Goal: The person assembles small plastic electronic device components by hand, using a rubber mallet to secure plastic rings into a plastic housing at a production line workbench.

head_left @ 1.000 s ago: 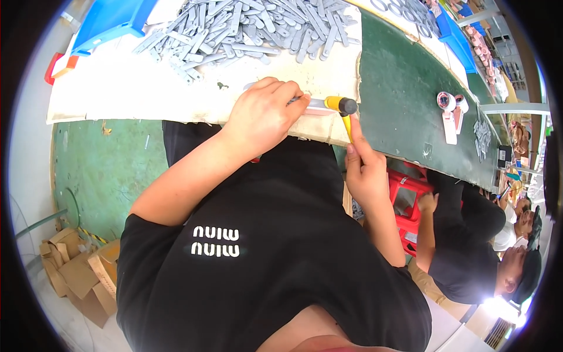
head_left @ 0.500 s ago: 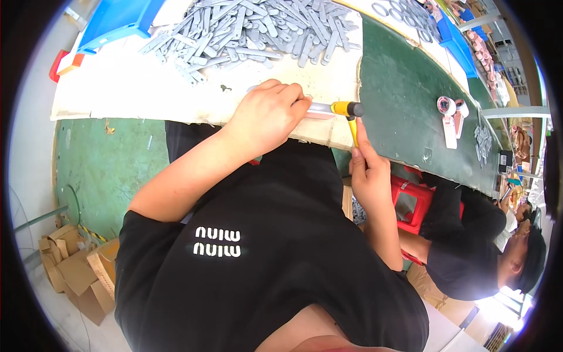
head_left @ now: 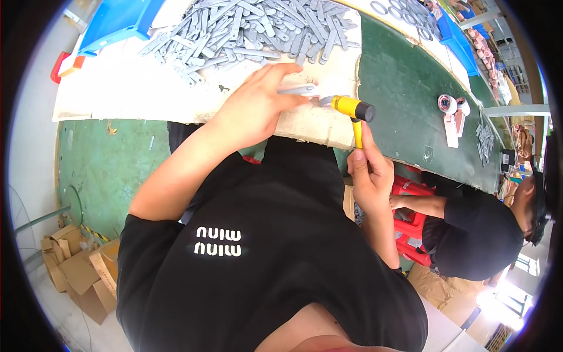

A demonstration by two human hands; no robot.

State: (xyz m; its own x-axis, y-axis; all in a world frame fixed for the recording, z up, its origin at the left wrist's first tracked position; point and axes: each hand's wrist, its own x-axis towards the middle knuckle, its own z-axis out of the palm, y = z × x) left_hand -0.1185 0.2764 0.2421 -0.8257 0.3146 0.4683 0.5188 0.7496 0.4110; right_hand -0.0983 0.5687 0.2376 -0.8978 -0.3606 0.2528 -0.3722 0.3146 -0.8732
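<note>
My right hand [head_left: 370,176] is closed round the yellow handle of a small mallet [head_left: 346,106]. The mallet's yellow head has a black face and hangs over the table's near edge, its handle pointing down toward me. To its left, my left hand [head_left: 258,105] is open, thumb and index finger spread apart. Between them lies a flat grey strip [head_left: 298,90] with a rounded end, close to the mallet head. Part of this strip is hidden by the hand. Beyond the left hand spreads a big heap of similar grey strips [head_left: 252,29].
Cream sheeting [head_left: 141,88] covers this part of the green table [head_left: 399,88]. A blue bin [head_left: 120,26] stands at the far left; tape rolls [head_left: 447,104] sit on the right. A co-worker [head_left: 478,234] bends beside red stools [head_left: 410,226]. Cardboard boxes [head_left: 79,273] lie lower left.
My left hand has opened from a closed grip and spread its fingers, uncovering the grey strip. The mallet head has shifted slightly right. The co-worker has leaned and reached toward the stools.
</note>
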